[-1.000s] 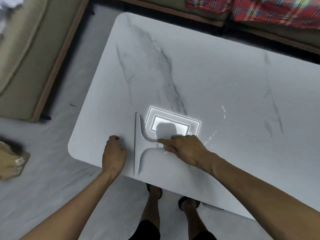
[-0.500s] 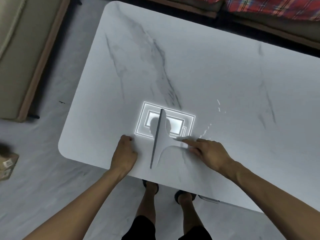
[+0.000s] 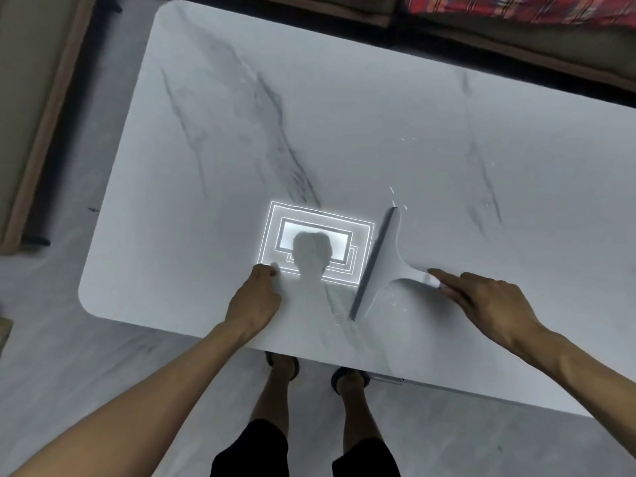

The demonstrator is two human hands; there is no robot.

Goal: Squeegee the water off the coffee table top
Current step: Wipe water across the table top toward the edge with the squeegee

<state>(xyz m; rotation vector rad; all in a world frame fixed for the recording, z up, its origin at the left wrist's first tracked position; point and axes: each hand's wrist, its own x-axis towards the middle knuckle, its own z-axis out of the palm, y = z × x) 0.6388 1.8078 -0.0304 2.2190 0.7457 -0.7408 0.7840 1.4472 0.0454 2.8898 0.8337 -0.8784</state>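
Note:
A white squeegee with a grey blade lies on the white marble coffee table top, near the front edge. The blade runs slanted, its far end leaning right. My right hand grips the handle from the right, with the index finger stretched along it. To the left of the blade, my left hand rests on the table with its fingers curled under and holds nothing. Small water droplets glint just beyond the blade's far tip, and more lie below the handle.
A ceiling light's reflection with my head's shadow sits between my hands. A beige sofa stands to the left. Behind the table is another seat with a red plaid cloth. My feet stand at the table's front edge.
My right hand has drawn the squeegee to the right across the table, away from my left hand, and the blade has tilted. The left hand has stayed planted on the table.

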